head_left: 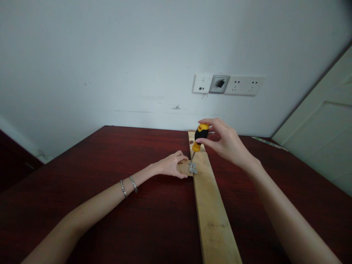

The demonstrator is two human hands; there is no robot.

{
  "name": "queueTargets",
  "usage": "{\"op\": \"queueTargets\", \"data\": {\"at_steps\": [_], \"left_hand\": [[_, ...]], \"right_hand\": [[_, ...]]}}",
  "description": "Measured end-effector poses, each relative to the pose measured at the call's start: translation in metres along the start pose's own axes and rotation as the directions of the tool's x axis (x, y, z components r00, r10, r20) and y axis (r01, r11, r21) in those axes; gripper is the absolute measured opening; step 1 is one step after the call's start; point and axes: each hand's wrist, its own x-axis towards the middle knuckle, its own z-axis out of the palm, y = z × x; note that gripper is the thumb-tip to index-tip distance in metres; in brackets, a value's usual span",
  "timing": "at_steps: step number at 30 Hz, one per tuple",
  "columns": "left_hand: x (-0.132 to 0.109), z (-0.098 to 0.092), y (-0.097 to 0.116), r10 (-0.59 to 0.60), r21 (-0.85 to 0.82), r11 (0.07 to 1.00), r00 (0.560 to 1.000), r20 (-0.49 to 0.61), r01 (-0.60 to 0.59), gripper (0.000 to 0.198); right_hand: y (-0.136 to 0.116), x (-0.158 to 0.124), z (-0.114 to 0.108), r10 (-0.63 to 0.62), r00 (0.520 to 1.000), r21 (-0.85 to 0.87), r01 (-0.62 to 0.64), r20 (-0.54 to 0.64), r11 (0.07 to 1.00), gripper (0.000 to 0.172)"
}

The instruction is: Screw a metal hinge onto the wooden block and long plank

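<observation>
A long pale wooden plank (213, 209) lies lengthwise on a dark red table (123, 227). A small metal hinge (193, 168) sits at the plank's left edge, bridging onto a small wooden block (183, 167). My left hand (172, 165) is closed around that block and holds it against the plank. My right hand (224, 141) pinches the top of a yellow and black screwdriver (200, 136). The screwdriver stands nearly upright, tip down at the hinge.
A white wall rises right behind the table, carrying a socket strip (229, 84) with a grey switch. A pale door (324, 135) stands at the right. A thin ruler-like strip (268, 142) lies at the table's far right edge.
</observation>
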Motion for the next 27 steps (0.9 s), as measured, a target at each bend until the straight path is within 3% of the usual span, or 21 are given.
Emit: {"op": "queueTargets", "data": {"at_steps": [8, 18, 27], "left_hand": [[0.000, 0.001, -0.002, 0.027, -0.007, 1.000, 0.999, -0.020, -0.027, 0.067], [-0.001, 0.005, -0.011, 0.055, -0.016, 0.998, 0.998, -0.033, -0.056, 0.063], [-0.001, 0.005, -0.012, 0.068, -0.013, 0.998, 0.997, -0.040, -0.068, 0.063]], "right_hand": [[-0.005, -0.001, -0.005, 0.056, 0.995, 0.110, -0.065, 0.087, 0.992, 0.050], [0.004, 0.000, 0.002, 0.002, 1.000, 0.079, -0.002, -0.008, 0.997, 0.039], [0.004, 0.001, 0.003, 0.011, 0.998, 0.066, -0.007, -0.067, 0.998, 0.039]]}}
